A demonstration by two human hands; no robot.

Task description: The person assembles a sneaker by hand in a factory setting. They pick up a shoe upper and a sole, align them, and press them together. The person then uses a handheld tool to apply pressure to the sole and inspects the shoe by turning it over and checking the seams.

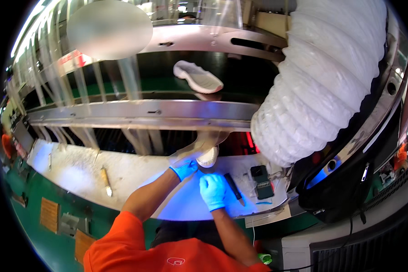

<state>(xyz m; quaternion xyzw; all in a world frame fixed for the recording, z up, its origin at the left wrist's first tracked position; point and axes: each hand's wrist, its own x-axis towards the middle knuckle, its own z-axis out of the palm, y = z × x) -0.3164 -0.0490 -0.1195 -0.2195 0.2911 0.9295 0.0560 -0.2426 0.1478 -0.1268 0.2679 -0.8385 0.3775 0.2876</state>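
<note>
A white shoe [207, 158], its rounded end toward me, is at the back edge of the worktable, partly beneath a clear plastic strip [203, 141]. Against its left side is my left hand [184, 169] in a blue-lit glove, closed at the shoe, some fingers hidden. My right hand [213, 188], gloved too, is just in front of the shoe with its fingers curled; whether anything is in them does not show. A dark-handled tool [233, 188] lies beside the right hand. Farther off, a white shoe sole [198, 77] rests on the dark conveyor belt [158, 75].
The white worktable [133, 174] bears a yellow-handled knife or scraper [106, 181] at left and a dark phone-like device [261, 182] at right. A wide white flexible duct [324, 86] comes down at right. A metal rail [145, 111] runs behind the table. A black bag [344, 181] hangs at right.
</note>
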